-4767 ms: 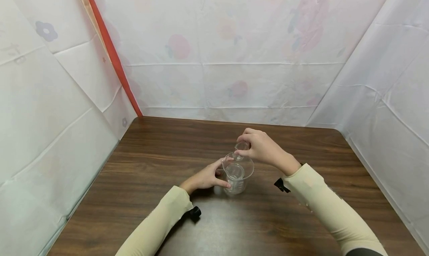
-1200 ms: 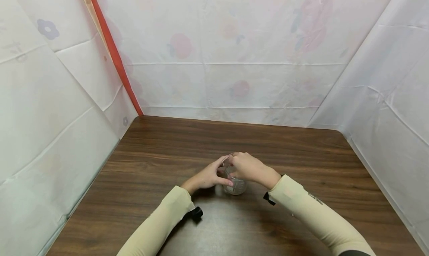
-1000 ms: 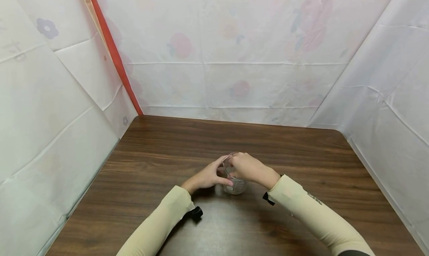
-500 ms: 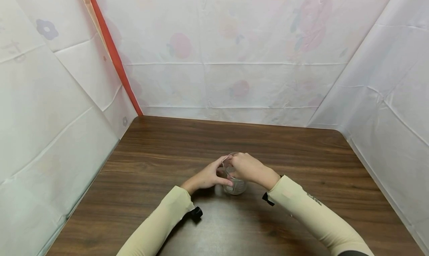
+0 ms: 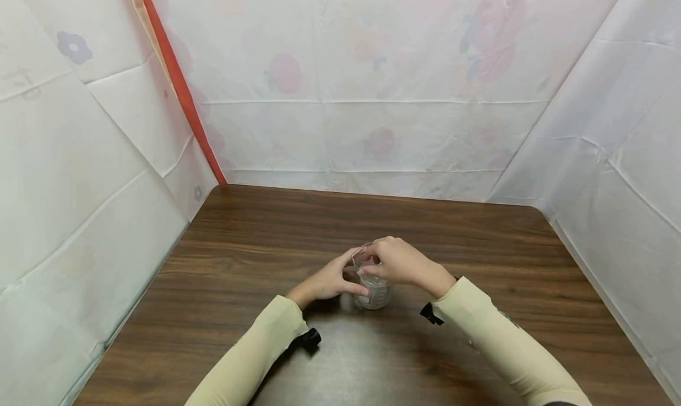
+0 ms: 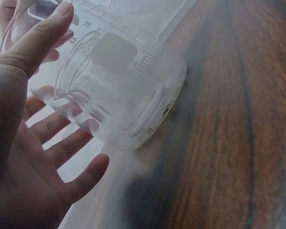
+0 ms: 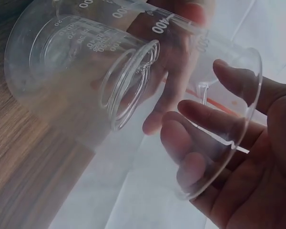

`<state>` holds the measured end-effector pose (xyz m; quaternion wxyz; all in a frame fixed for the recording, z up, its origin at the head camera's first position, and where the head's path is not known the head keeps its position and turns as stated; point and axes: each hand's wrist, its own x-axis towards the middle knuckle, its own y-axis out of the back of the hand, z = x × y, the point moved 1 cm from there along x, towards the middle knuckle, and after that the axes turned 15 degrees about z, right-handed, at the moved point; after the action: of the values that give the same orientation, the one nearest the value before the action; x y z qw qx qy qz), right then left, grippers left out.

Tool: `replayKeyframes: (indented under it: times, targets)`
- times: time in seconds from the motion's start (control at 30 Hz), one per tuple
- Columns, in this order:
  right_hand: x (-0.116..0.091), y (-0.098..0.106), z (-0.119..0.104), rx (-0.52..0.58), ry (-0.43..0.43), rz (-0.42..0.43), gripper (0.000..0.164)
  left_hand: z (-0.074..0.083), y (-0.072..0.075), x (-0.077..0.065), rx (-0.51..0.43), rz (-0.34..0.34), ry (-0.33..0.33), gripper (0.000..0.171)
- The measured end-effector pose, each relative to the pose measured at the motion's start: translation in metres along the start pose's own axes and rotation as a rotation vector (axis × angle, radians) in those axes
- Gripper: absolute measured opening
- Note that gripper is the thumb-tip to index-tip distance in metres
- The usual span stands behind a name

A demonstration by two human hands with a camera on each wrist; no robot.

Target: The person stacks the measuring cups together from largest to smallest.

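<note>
A large clear glass beaker stands upright on the table, with white volume marks on its wall in the right wrist view. My left hand holds it from the left, thumb on the near side and fingers around the far side. Inside it sits a smaller beaker with a spout; a second rim shows within that one's mouth, probably a still smaller beaker nested there. My right hand is at the large beaker's mouth, loosely bent fingertips inside the rim with nothing between them.
The dark wood-grain table extends around the beakers. White patterned sheets hang behind it and at both sides. A red strip runs down the back left corner. Black wrist devices sit under both cuffs.
Earlier, my right hand held a small beaker above the large one. It lowered it inside, and has now let go and risen slightly toward the mouth. My left hand stays in place.
</note>
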<state>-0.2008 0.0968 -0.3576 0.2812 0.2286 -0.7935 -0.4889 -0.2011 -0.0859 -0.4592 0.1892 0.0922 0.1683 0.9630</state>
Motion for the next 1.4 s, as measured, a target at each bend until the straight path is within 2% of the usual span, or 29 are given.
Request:
replayKeyframes:
  times: [0.3,0.57,0.83,1.07,1.4]
  targets:
    - [-0.002,0.001,0.005,0.016,0.048,0.043,0.023,0.001,0.001,0.001,0.025,-0.022,0.009,0.092]
    - [-0.003,0.002,0.008,0.04,0.087,0.114,0.019,0.031,0.008,-0.006,0.019,-0.029,-0.016,0.088]
    - [-0.008,0.001,0.011,0.063,0.107,0.19,0.017,-0.001,0.0,0.001,0.039,0.002,-0.031,0.09]
    - [-0.013,0.002,0.014,0.091,0.127,0.259,0.019,-0.002,0.0,0.0,0.044,0.01,-0.042,0.091]
    - [-0.017,0.003,0.017,0.12,0.163,0.347,0.014,-0.002,0.0,-0.001,0.054,0.015,-0.032,0.095]
